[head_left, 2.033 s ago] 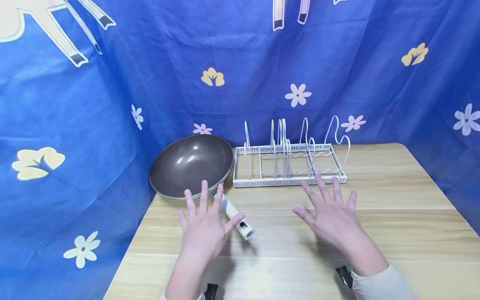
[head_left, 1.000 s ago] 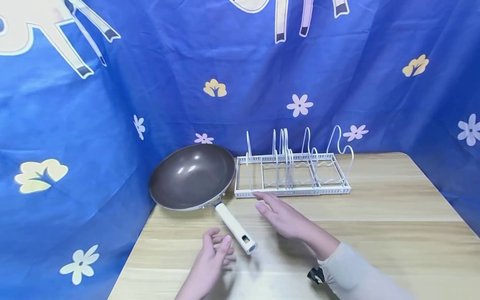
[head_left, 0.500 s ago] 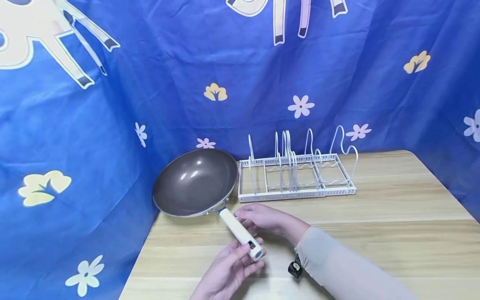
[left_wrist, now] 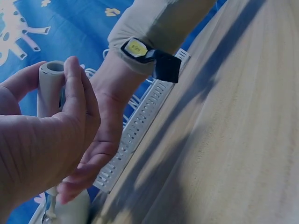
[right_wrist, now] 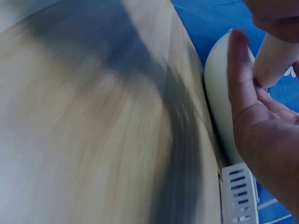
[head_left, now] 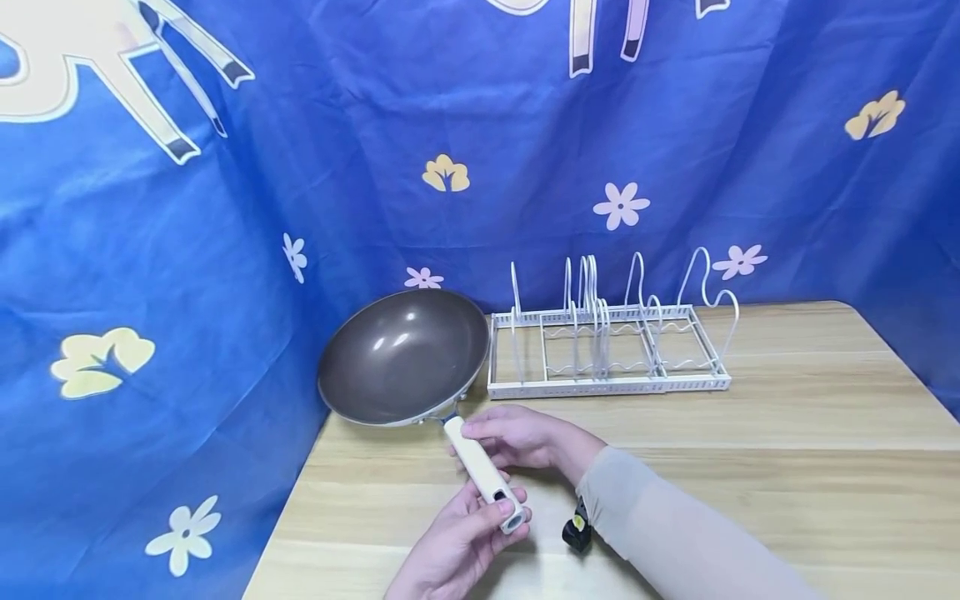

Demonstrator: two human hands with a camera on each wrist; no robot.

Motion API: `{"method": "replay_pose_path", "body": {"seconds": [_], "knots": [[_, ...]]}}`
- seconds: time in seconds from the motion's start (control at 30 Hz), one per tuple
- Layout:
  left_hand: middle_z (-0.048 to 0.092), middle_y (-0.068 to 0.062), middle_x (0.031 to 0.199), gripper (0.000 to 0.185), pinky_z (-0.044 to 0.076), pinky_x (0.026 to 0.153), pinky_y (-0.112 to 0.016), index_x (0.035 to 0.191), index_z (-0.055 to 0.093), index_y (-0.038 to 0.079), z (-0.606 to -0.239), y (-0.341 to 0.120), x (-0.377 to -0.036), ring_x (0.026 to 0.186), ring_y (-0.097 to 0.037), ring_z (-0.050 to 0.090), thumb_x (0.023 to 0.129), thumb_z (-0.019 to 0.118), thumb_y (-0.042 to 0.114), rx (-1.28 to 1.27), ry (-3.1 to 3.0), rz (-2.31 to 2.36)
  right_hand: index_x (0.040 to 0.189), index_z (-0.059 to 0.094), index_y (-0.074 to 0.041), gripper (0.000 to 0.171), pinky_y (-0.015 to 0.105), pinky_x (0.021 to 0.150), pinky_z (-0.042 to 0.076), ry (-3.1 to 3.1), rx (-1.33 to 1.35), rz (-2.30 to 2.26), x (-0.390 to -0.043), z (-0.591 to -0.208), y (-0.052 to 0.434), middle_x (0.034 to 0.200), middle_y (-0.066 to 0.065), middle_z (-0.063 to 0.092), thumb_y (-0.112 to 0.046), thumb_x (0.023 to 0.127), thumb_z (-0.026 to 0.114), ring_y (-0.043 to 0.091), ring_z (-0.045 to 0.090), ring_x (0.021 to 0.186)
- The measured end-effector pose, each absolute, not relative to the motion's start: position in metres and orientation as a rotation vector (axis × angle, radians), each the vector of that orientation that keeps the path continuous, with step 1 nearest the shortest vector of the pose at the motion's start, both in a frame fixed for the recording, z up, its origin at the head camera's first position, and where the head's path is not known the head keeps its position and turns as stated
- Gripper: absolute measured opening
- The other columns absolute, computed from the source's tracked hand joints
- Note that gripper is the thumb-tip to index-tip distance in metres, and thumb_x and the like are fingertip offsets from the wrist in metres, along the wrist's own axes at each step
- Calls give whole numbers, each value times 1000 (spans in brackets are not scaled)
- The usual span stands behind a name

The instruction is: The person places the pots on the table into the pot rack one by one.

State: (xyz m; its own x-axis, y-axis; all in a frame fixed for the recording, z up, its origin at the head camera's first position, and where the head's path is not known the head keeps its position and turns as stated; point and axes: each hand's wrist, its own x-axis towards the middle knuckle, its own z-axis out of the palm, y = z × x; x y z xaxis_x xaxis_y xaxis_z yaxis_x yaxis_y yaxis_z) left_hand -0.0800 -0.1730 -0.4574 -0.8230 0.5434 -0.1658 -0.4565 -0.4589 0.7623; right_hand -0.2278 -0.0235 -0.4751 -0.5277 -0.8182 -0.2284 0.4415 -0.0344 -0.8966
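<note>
Gripping wok handle (head_left: pixel 480 468) end: left hand (head_left: pixel 457 546), fingers curled round; right hand (head_left: pixel 517 437) clasps handle nearer wok (head_left: pixel 401 354).

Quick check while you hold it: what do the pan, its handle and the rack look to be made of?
Pan: likely metal, dark brown glossy nonstick-looking coating with light glints. Handle: cream, matte, probably plastic, hollow at the end. Rack: thin white wire loops on a perforated frame, seemingly painted metal.

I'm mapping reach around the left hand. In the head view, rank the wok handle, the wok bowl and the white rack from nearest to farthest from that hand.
1. Wok handle: gripped at its free end by the left hand.
2. Wok bowl: ahead, at the table's left edge.
3. White rack: farthest, ahead and to the right.
</note>
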Motion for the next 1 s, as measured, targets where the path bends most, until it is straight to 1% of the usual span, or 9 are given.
{"method": "replay_pose_path", "body": {"seconds": [0.07, 0.2, 0.33, 0.4, 0.47, 0.6, 0.77, 0.9, 1.0], "knots": [[68, 4, 123, 32, 60, 108, -24, 133, 41, 13, -457, -173, -80, 111, -8, 73, 108, 56, -1, 152, 1145, 2268, 145, 55, 7, 44, 35, 98, 66, 1257, -453, -1721, -229, -472, -26, 123, 8, 79, -20, 110, 59, 19, 78, 105], [65, 4, 124, 36, 60, 109, -26, 135, 38, 12, -458, -170, -80, 111, -8, 73, 107, 57, 0, 136, 1186, 2257, 145, 53, 5, 41, 33, 94, 67, 1203, -436, -1727, -231, -469, -29, 121, 5, 79, -14, 109, 60, 17, 79, 102], [62, 4, 127, 47, 60, 109, -27, 140, 31, 11, -459, -168, -78, 113, -7, 72, 105, 61, 2, 83, 1269, 2223, 134, 56, -2, 28, 34, 90, 68, 1155, -429, -1733, -233, -471, -32, 119, 5, 79, -10, 108, 60, 17, 80, 99], [61, 6, 129, 47, 60, 109, -27, 141, 31, 12, -460, -168, -77, 114, -6, 71, 105, 61, 2, 72, 1294, 2208, 129, 56, -5, 22, 35, 90, 68, 1130, -426, -1724, -233, -473, -33, 117, 5, 80, -8, 107, 60, 17, 80, 98], [61, 8, 130, 43, 60, 108, -28, 139, 36, 13, -461, -169, -76, 114, -6, 71, 105, 61, 3, 74, 1294, 2208, 127, 55, -5, 20, 36, 90, 68, 1117, -429, -1716, -232, -475, -35, 115, 5, 81, -8, 107, 59, 17, 80, 96], [62, 11, 127, 36, 61, 107, -28, 135, 42, 17, -463, -170, -73, 113, -4, 71, 106, 59, 3, 80, 1272, 2215, 130, 55, -1, 24, 38, 92, 68, 1107, -419, -1729, -230, -478, -37, 111, 5, 82, -8, 106, 59, 17, 80, 94], [59, 12, 120, 36, 61, 102, -25, 131, 39, 16, -468, -168, -73, 109, -4, 70, 105, 58, 1, 126, 1276, 2204, 131, 55, 0, 28, 39, 92, 68, 1106, -372, -1777, -226, -482, -40, 105, 6, 82, -3, 103, 61, 18, 80, 93], [56, 11, 119, 38, 60, 99, -23, 131, 35, 15, -473, -166, -74, 109, -4, 69, 104, 59, 0, 152, 1291, 2190, 140, 49, 9, 42, 37, 88, 69, 1154, -383, -1775, -223, -482, -41, 103, 5, 82, -1, 102, 62, 17, 79, 92], [56, 11, 119, 38, 60, 100, -23, 130, 37, 14, -474, -164, -73, 110, -5, 69, 104, 60, 1, 156, 1304, 2194, 140, 49, 13, 44, 36, 87, 69, 1203, -414, -1752, -222, -481, -41, 102, 4, 81, -3, 101, 63, 16, 78, 90]]}}
